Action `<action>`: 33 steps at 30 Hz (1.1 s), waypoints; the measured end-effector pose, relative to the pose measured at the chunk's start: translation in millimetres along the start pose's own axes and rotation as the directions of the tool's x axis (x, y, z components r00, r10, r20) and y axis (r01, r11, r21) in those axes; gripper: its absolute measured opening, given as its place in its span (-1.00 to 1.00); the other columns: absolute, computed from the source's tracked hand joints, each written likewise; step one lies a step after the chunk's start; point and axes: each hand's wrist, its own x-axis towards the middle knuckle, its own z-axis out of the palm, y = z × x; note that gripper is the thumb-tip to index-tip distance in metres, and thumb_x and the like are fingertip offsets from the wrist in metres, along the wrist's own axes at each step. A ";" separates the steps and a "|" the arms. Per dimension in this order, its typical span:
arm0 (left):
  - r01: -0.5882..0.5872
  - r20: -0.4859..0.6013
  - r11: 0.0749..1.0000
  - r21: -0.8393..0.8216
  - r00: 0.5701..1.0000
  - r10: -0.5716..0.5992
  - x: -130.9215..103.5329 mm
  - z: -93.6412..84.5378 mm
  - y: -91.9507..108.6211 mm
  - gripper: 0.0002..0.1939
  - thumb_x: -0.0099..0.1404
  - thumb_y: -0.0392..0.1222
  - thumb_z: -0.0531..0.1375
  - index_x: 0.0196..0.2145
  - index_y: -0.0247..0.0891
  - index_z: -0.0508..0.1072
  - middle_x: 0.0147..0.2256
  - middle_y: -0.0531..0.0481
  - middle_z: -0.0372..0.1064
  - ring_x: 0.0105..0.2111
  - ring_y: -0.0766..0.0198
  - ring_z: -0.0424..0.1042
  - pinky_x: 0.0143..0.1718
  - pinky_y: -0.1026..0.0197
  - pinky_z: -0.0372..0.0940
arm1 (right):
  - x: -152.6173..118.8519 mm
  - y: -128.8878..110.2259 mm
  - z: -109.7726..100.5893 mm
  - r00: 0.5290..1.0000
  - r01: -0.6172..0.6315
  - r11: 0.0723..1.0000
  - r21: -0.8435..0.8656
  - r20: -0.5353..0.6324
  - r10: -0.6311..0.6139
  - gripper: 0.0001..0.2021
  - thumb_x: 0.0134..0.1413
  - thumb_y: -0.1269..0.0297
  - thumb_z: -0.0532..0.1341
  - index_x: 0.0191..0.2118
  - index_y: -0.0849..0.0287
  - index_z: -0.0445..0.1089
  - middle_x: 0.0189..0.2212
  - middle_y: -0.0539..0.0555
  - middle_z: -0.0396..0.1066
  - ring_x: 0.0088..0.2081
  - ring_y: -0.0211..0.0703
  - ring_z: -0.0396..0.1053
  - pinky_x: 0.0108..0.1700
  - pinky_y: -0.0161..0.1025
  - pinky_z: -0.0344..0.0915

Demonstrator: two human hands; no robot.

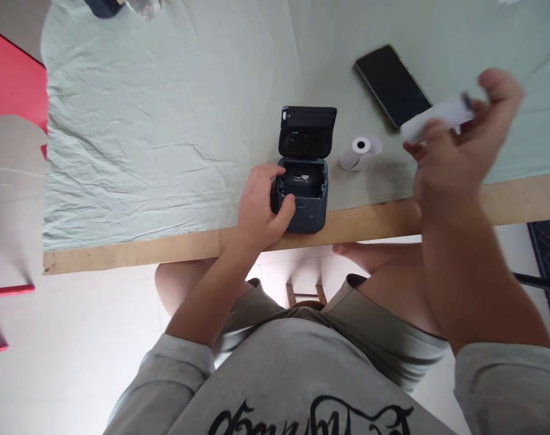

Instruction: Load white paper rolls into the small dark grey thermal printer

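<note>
A small dark printer-like device (307, 214) stands at the table's front edge, its lid (305, 134) raised and its inner compartment showing. My left hand (263, 205) grips the device's left side, with thumb and finger at the compartment's rim. Off to the right, my right hand (460, 139) holds a white paper roll (433, 119) above the table, slightly blurred. Between the device and that hand, another white paper roll (355, 152) rests on the cloth with its loose end curling to the right.
A dark phone (392, 84) lies on the pale green cloth (188, 109), beyond the held roll. The wooden table edge (193, 246) runs across in front of my lap. A dark object (103, 7) and a clear one (144, 7) are at the back left.
</note>
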 end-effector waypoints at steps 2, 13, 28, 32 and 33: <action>0.000 0.006 1.000 0.006 1.000 0.000 -0.2 -0.1 0.2 -0.67 0.41 -0.15 0.15 0.10 -0.14 0.28 0.02 -0.18 0.43 0.04 0.05 0.48 0.00 -0.02 0.47 | 1.3 -23.0 5.5 0.993 -0.112 0.951 0.287 0.006 0.115 -0.56 -0.10 0.43 0.15 -0.03 -0.04 0.24 -0.06 0.07 0.32 -0.14 -0.07 0.52 -0.42 -0.20 0.35; 0.016 0.007 0.999 -0.048 1.000 -0.016 -0.5 -1.1 2.8 -0.67 0.40 -0.16 0.16 0.09 -0.15 0.28 0.02 -0.15 0.43 0.06 0.06 0.46 0.03 0.00 0.44 | -64.0 -54.6 61.8 0.779 0.362 0.928 -0.085 0.574 -0.251 -0.46 0.13 0.39 0.20 0.22 -0.09 0.24 -0.01 0.09 0.46 -0.06 -0.01 0.52 -0.14 -0.03 0.54; 0.099 0.047 0.990 -0.105 0.994 -0.095 -1.6 -1.4 3.9 -0.58 0.38 -0.13 0.15 0.16 -0.21 0.24 0.12 -0.22 0.39 0.14 0.03 0.43 0.14 -0.02 0.41 | -65.9 -47.4 75.9 0.753 0.562 0.691 -0.454 0.626 -0.201 -0.74 0.05 0.45 0.23 -0.12 0.05 0.41 -0.13 0.14 0.60 -0.15 0.04 0.55 -0.17 -0.06 0.42; 0.157 0.106 0.982 -0.102 0.984 -0.146 -4.5 0.4 -0.4 -0.43 0.42 -0.03 0.14 0.29 -0.27 0.14 0.23 -0.31 0.33 0.24 -0.04 0.38 0.21 -0.05 0.36 | -66.7 -49.0 75.1 0.754 0.546 0.687 -0.480 0.639 -0.153 -0.78 0.08 0.45 0.22 -0.15 0.05 0.43 -0.13 0.12 0.60 -0.15 0.04 0.54 -0.15 -0.06 0.39; 0.163 0.121 0.982 -0.100 0.981 -0.151 -5.3 0.8 -1.9 -0.40 0.43 -0.01 0.14 0.31 -0.27 0.13 0.25 -0.32 0.32 0.24 -0.05 0.38 0.22 -0.06 0.35 | -66.8 -49.3 75.0 0.755 0.536 0.692 -0.484 0.642 -0.136 -0.78 0.10 0.45 0.21 -0.15 0.04 0.44 -0.13 0.10 0.60 -0.14 0.03 0.53 -0.14 -0.06 0.39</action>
